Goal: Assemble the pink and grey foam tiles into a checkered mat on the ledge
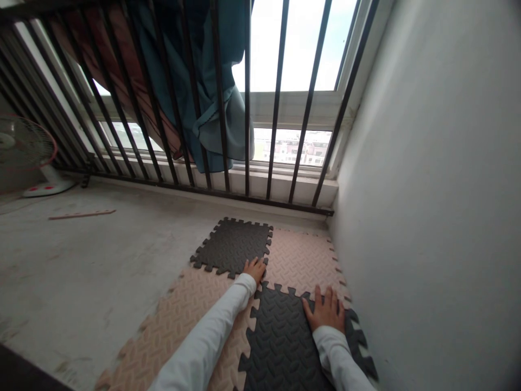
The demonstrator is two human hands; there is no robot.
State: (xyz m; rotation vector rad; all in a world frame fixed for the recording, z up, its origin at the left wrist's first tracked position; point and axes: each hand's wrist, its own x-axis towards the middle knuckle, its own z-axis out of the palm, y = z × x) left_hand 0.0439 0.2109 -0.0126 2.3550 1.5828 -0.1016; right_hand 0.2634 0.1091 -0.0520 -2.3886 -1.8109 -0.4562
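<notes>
Four-sided foam puzzle mats with toothed edges lie on the floor in a checker pattern. My left hand [255, 270] rests with fingers stretched out on the near right corner of the far black foam mat [238, 241], where the mats meet. Flat and spread, my right hand [326, 310] presses across the seam between the far beige foam mat [303, 258] and the near black foam mat [285, 336]. Under my left forearm lies the near beige foam mat [191, 304], partly hidden by the sleeve. Neither hand grips anything.
A white wall [427, 190] rises close along the right. Dark metal railing [228, 194] runs across the back, with curtains [220, 108] and windows behind it. A fan [49, 184] stands at far left, near a thin strip [82, 214] on the concrete floor [101, 260].
</notes>
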